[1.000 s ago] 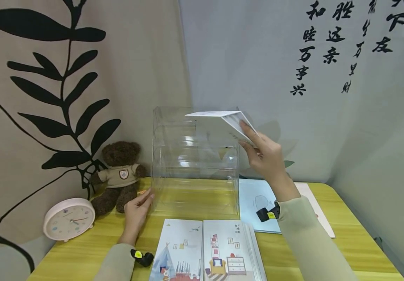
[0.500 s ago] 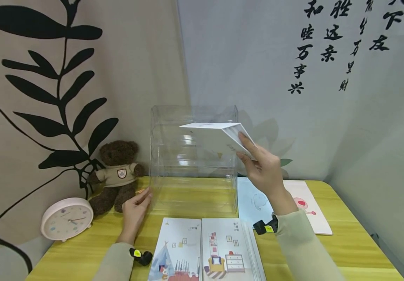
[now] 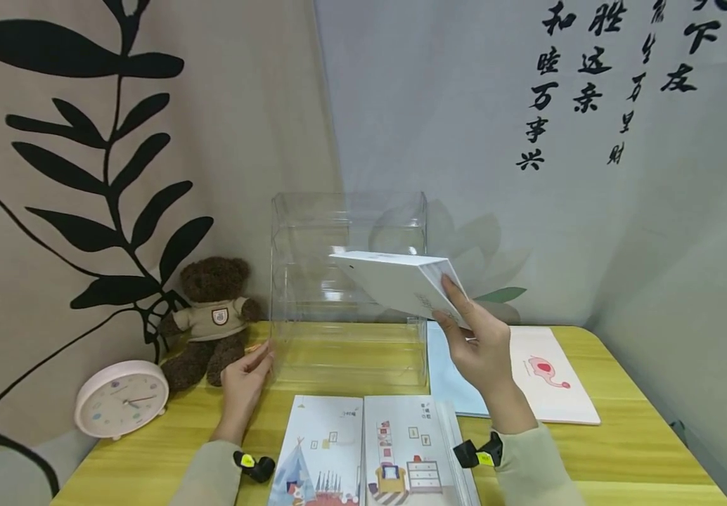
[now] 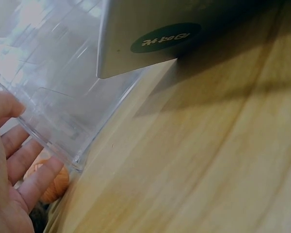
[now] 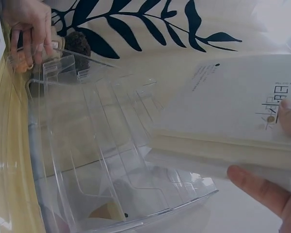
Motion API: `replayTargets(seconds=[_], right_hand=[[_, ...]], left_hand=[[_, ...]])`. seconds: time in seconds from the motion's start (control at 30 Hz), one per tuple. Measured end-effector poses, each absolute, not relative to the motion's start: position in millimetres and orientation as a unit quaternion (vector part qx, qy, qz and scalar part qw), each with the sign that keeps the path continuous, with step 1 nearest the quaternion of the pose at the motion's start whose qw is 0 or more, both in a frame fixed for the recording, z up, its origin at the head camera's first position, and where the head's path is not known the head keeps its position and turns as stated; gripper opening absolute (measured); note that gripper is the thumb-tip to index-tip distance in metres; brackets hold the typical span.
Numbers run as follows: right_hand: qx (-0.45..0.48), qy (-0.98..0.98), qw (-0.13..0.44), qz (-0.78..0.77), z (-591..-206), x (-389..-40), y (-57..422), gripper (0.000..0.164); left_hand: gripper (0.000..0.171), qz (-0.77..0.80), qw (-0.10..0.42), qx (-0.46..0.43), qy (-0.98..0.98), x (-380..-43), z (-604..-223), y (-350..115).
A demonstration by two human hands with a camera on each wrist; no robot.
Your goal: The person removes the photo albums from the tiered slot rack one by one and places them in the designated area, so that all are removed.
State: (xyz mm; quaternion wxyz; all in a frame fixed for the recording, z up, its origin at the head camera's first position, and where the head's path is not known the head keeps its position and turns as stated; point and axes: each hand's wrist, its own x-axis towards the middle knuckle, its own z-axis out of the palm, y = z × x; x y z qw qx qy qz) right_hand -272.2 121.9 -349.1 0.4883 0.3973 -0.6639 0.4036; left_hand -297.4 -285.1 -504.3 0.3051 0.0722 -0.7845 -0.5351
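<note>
A clear plastic rack (image 3: pixel 349 355) with stepped tiers stands at the middle back of the table. My left hand (image 3: pixel 245 383) pinches its lower left edge; in the left wrist view the thumb lies on one side of the clear panel (image 4: pixel 63 104), the fingers on the other. Raised before the rack's right half is a thick white notebook (image 3: pixel 401 284), tilted, perhaps several stacked together. My right hand (image 3: pixel 480 348) grips it by its right end, thumb and fingers on opposite faces. Its printed cover (image 5: pixel 223 97) shows in the right wrist view.
Notebooks with cartoon covers (image 3: pixel 328 450) lie in front of the rack. Light blue (image 3: pixel 448 372) and white-pink notebooks (image 3: pixel 550 372) lie to the right. A teddy bear (image 3: pixel 214 316) and a round clock (image 3: pixel 121 399) stand left; an orange ball-like thing (image 4: pixel 53 182) sits by the rack.
My right hand has lowered with the white notebook, from near the rack's top to about its mid-height, uncovering more of the notebook at the right. My left hand stays at the rack's edge.
</note>
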Motion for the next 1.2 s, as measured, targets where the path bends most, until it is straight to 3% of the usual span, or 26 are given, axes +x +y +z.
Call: replayTargets(seconds=[0.33, 0.63, 1.2], right_hand=[[0.418, -0.657, 0.479, 0.405, -344, -266, 123, 0.043], [0.427, -0.670, 0.453, 0.406, -339, -259, 132, 0.066], [0.462, -0.679, 0.434, 0.370, -342, -256, 159, 0.063]], left_hand=[[0.029, -0.552, 0.301, 0.068, -0.775, -299, -504, -285], [0.028, -0.565, 0.285, 0.082, -0.770, -300, -503, -280], [0.029, -0.569, 0.286, 0.080, -0.767, -299, -503, -285]])
